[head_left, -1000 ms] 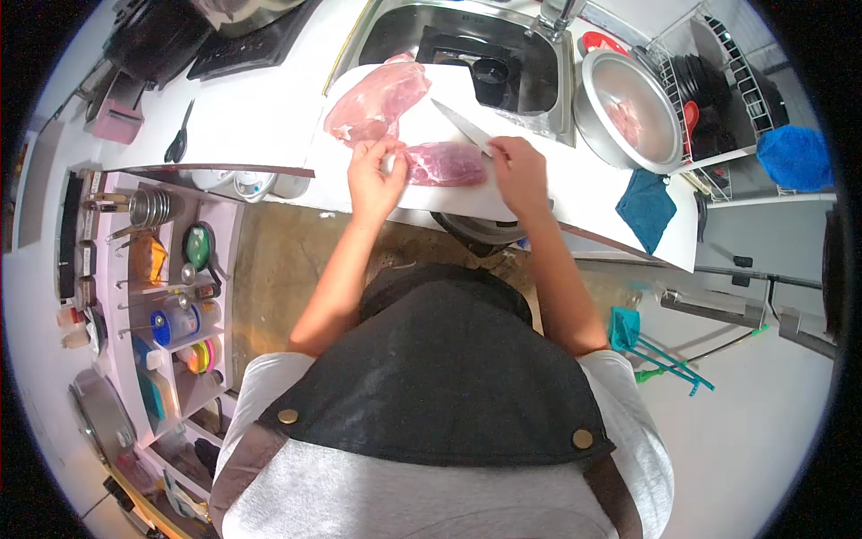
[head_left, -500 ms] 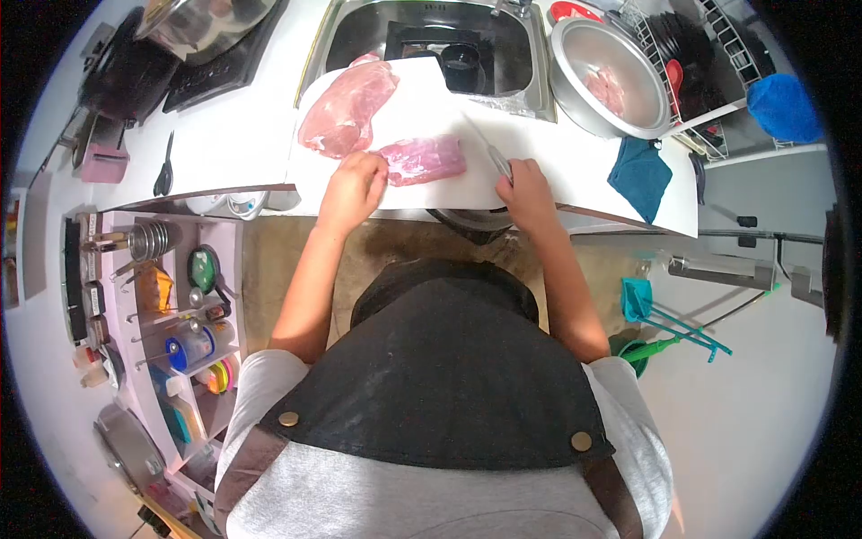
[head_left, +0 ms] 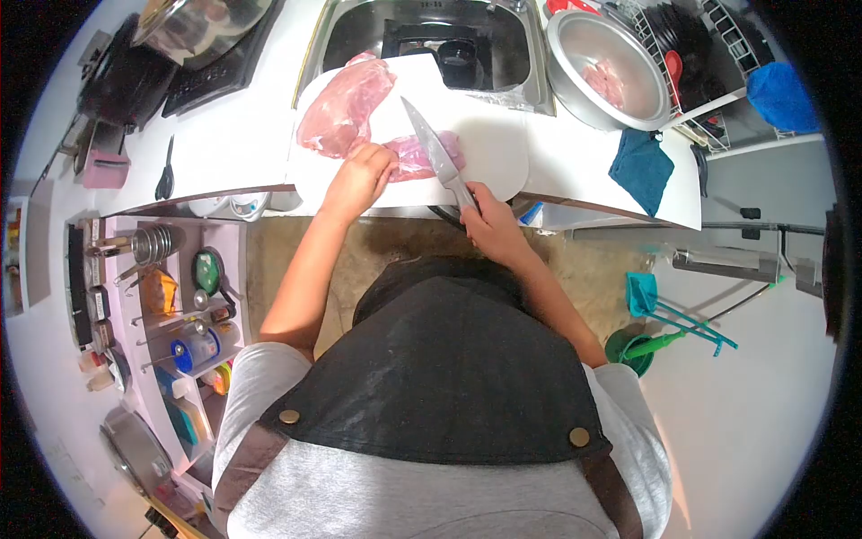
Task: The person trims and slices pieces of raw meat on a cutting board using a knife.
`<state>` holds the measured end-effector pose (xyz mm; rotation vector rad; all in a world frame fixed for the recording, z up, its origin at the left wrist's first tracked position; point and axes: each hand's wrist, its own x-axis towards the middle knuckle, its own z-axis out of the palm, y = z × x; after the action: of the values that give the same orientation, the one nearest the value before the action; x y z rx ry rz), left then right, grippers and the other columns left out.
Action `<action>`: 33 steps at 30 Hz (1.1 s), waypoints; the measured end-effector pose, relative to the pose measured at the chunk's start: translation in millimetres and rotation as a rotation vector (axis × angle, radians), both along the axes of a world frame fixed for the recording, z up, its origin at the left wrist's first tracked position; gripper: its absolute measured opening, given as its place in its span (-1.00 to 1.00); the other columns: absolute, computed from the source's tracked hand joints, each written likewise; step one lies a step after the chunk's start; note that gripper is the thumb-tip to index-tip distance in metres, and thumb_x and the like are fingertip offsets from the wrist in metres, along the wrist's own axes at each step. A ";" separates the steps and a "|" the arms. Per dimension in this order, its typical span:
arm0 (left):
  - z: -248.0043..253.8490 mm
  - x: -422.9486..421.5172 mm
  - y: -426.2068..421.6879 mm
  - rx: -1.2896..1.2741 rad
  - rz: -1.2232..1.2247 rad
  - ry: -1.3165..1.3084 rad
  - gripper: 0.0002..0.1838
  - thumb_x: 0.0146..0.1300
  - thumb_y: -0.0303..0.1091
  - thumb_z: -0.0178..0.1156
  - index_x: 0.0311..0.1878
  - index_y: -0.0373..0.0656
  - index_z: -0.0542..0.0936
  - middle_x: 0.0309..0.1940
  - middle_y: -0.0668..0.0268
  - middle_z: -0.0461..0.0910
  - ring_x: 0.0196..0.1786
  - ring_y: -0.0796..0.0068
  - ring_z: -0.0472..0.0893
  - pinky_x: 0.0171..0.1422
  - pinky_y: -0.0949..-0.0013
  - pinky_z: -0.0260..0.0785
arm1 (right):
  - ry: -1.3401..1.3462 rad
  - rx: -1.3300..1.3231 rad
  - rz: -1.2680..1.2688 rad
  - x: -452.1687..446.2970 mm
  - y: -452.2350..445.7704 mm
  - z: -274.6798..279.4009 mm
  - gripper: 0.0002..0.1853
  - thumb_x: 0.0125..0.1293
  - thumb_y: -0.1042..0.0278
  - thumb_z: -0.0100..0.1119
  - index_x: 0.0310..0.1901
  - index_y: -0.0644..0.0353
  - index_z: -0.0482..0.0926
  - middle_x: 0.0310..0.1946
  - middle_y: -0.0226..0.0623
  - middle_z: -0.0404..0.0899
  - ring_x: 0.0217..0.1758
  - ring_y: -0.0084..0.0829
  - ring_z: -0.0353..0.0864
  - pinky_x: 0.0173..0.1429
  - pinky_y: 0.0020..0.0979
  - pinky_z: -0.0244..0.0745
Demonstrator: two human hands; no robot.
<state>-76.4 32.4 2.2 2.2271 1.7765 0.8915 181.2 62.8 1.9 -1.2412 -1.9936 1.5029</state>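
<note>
My right hand is closed round the handle of a kitchen knife. The blade points away from me and to the left, over a smaller piece of raw meat. Whether the edge touches the meat I cannot tell. My left hand has its fingers bent together on the left end of that piece. Behind the left hand lies a larger piece of raw meat. Both pieces rest on a white cutting board at the counter's front edge.
Beyond the board is a sink with dark containers in it. A metal bowl at right holds cut meat. A teal cloth hangs over the counter edge; black scissors lie at left. A dish rack stands far right.
My right hand has moved left with the knife, from beside the smaller meat to over it, and the blade now shows its broad side. The left hand stays on the meat.
</note>
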 end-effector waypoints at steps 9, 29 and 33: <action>1.6 11.1 -3.2 0.124 0.015 -0.013 -0.81 0.09 -0.50 0.27 -0.19 -0.22 0.57 -0.26 0.17 0.58 -0.13 0.11 0.54 0.04 0.21 0.40 | 0.020 -0.244 0.058 -12.1 -12.0 16.5 -0.64 0.36 0.34 -0.07 0.10 0.36 0.28 -0.47 -0.29 0.48 -0.59 -0.54 0.51 -0.51 -0.46 0.47; -19.7 12.3 -5.9 0.234 0.108 0.017 -0.76 -0.04 -0.69 0.10 -0.27 -0.21 0.49 -0.33 0.16 0.50 -0.18 0.07 0.49 -0.06 0.15 0.37 | -0.156 0.226 0.136 -41.0 -23.3 -2.4 -0.69 0.27 0.25 0.02 -0.16 0.35 0.27 -0.40 0.28 0.53 -0.28 0.27 0.55 -0.11 0.15 0.41; -19.8 13.0 -7.2 0.229 0.150 0.039 -0.77 -0.06 -0.69 0.11 -0.30 -0.19 0.51 -0.35 0.18 0.50 -0.18 0.10 0.49 -0.07 0.16 0.39 | -0.190 0.214 0.169 -51.3 -24.5 2.5 -0.67 0.28 0.24 0.03 -0.15 0.37 0.27 -0.42 0.28 0.53 -0.30 0.27 0.55 -0.13 0.14 0.43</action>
<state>-63.4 25.2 -17.6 2.2809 1.9714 1.1429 129.9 38.3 4.4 -1.1895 -2.3643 1.2404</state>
